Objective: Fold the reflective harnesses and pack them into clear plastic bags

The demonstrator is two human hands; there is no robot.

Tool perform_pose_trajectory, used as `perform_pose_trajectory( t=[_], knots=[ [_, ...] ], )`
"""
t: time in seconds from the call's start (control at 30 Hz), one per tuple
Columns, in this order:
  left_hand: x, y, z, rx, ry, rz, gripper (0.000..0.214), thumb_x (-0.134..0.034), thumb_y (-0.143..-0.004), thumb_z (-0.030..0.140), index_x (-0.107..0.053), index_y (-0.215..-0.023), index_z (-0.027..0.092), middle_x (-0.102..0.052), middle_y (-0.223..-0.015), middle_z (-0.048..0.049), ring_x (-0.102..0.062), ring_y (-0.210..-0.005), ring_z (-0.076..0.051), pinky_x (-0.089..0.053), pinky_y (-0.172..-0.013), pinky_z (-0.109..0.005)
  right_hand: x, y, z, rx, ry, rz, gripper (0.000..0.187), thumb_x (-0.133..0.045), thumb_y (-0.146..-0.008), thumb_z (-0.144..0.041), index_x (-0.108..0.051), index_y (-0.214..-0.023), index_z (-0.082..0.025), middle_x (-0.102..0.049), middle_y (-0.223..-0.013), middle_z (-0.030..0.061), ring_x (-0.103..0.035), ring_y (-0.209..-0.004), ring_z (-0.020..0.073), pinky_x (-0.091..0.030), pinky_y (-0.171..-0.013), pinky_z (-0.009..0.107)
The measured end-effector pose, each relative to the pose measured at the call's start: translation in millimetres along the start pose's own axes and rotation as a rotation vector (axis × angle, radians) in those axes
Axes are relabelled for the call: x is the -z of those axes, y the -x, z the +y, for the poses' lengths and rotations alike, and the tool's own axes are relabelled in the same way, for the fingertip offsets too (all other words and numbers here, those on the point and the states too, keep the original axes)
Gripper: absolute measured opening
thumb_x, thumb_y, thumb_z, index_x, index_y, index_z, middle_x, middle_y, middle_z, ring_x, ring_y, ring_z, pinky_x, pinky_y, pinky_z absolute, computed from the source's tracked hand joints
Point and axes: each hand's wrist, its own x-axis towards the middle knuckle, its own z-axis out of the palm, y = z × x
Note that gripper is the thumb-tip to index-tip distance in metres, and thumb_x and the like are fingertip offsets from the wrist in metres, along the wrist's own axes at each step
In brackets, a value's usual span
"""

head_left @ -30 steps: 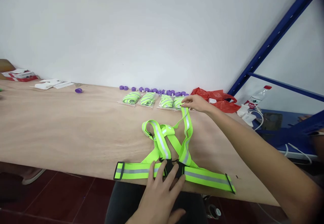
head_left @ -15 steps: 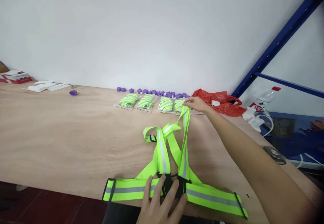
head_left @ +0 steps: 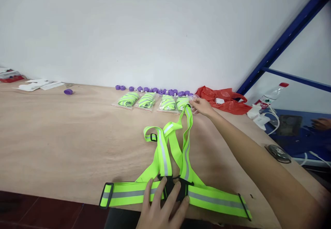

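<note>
The reflective harness (head_left: 176,160) lies spread on the wooden table (head_left: 64,142), waist belt along the near edge. The left hand (head_left: 161,208) rests flat, fingers extended, on the black buckle (head_left: 173,187). The right hand (head_left: 201,105) pinches the far strap end (beside the packaged harnesses (head_left: 152,101)).

In the lower middle of the frame, the left hand (head_left: 161,208) lies flat on the black buckle (head_left: 173,187) of a neon-yellow reflective harness (head_left: 165,153) spread on the wooden table (head_left: 64,139). The right hand (head_left: 201,105), in the middle of the frame, pinches the far end of one strap, which runs up from the buckle. Just behind it stand four packed harnesses in clear bags (head_left: 152,102) and a row of purple caps (head_left: 155,90). A red plastic bag (head_left: 224,99) lies to the right of them.
</note>
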Motion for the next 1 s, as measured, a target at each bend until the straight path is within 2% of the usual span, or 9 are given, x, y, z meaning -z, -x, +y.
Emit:
perform_pose_trajectory(
  t=[0.1, 0.2, 0.3, 0.37, 0.5, 0.6, 0.7, 0.83, 1.0],
  knots=[
    [4.7, -2.6, -1.2, -0.007, 0.030, -0.034, 0.054, -0.058, -0.094, 0.051, -0.052, -0.145, 0.036, -0.048, -0.154, -0.0015, -0.049, -0.128, -0.036, -0.015, -0.119, -0.062, 10.1, 26.3, -1.5, -0.067, -0.013, -0.068, 0.037, -0.060, -0.094, -0.049, -0.060, -0.081, -0.015, -0.070, -0.081, 0.0113, -0.065, -0.059, 0.0155, -0.049, -0.046, 0.023],
    [11.9, -6.3, -1.0, 0.006, 0.099, -0.071, 0.065, -0.053, -0.090, 0.067, -0.051, -0.145, 0.034, -0.050, -0.152, -0.0022, -0.048, -0.127, -0.037, -0.019, -0.116, -0.061, 15.1, 58.8, 2.4, -0.147, -0.044, -0.294, 0.049, -0.065, -0.087, -0.062, -0.064, -0.078, -0.014, -0.071, -0.074, 0.0116, -0.064, -0.054, 0.0165, -0.050, -0.044, 0.025],
    [19.9, -9.0, 0.7, 0.045, 0.175, -0.126, 0.067, -0.052, -0.090, 0.067, -0.048, -0.148, 0.034, -0.049, -0.154, -0.0013, -0.047, -0.128, -0.037, -0.027, -0.112, -0.059, 8.1, 86.3, 9.4, -0.276, -0.225, -0.586, 0.049, -0.076, -0.076, -0.062, -0.066, -0.081, -0.015, -0.069, -0.068, 0.0067, -0.061, -0.050, 0.0130, -0.046, -0.042, 0.021],
    [24.1, -9.5, 1.5, 0.067, 0.218, -0.168, 0.066, -0.053, -0.092, 0.063, -0.044, -0.151, 0.035, -0.045, -0.157, -0.0009, -0.046, -0.131, -0.037, -0.028, -0.110, -0.060, -2.8, 97.6, 11.9, -0.316, -0.356, -0.641, 0.047, -0.080, -0.074, -0.059, -0.062, -0.076, -0.015, -0.061, -0.059, 0.0010, -0.052, -0.044, 0.0081, -0.036, -0.037, 0.016],
    [28.3, -8.5, 1.1, 0.079, 0.266, -0.216, 0.066, -0.057, -0.092, 0.054, -0.038, -0.154, 0.036, -0.041, -0.160, -0.0014, -0.044, -0.134, -0.037, -0.029, -0.111, -0.060, -24.9, 106.5, 5.9, -0.253, -0.502, -0.576, 0.041, -0.080, -0.078, -0.049, -0.054, -0.071, -0.018, -0.048, -0.052, -0.0076, -0.036, -0.037, 0.0032, -0.025, -0.034, 0.014],
    [29.7, -8.0, 0.3, 0.079, 0.282, -0.235, 0.067, -0.057, -0.093, 0.050, -0.036, -0.155, 0.037, -0.039, -0.160, -0.0014, -0.043, -0.135, -0.038, -0.030, -0.111, -0.062, -33.6, 109.6, -4.0, -0.161, -0.610, -0.493, 0.030, -0.079, -0.079, -0.039, -0.057, -0.080, -0.019, -0.058, -0.060, -0.0055, -0.053, -0.047, 0.0069, -0.041, -0.044, 0.015],
    [31.1, -8.5, 0.2, 0.082, 0.292, -0.241, 0.066, -0.055, -0.093, 0.051, -0.037, -0.154, 0.036, -0.040, -0.160, -0.0020, -0.042, -0.136, -0.038, -0.030, -0.110, -0.063, -38.5, 110.5, -12.3, -0.102, -0.678, -0.421, 0.024, -0.077, -0.081, -0.033, -0.062, -0.094, -0.019, -0.071, -0.078, 0.0017, -0.069, -0.068, 0.0153, -0.056, -0.063, 0.024],
    [30.3, -8.7, 0.5, 0.081, 0.277, -0.230, 0.066, -0.057, -0.092, 0.054, -0.040, -0.153, 0.035, -0.042, -0.159, -0.0028, -0.043, -0.134, -0.038, -0.032, -0.109, -0.062, -44.5, 100.1, -19.5, -0.076, -0.714, -0.316, 0.023, -0.072, -0.084, -0.033, -0.065, -0.098, -0.016, -0.074, -0.082, 0.0087, -0.073, -0.073, 0.0223, -0.060, -0.068, 0.032],
    [19.3, -4.6, 1.1, 0.059, 0.238, -0.195, 0.071, -0.059, -0.089, 0.058, -0.038, -0.153, 0.036, -0.041, -0.160, -0.0016, -0.043, -0.135, -0.038, -0.031, -0.110, -0.060, -44.1, 63.2, -24.7, -0.090, -0.715, -0.090, 0.021, -0.065, -0.090, -0.034, -0.064, -0.102, -0.017, -0.074, -0.079, 0.0066, -0.072, -0.075, 0.0215, -0.060, -0.069, 0.031]
  ],
)
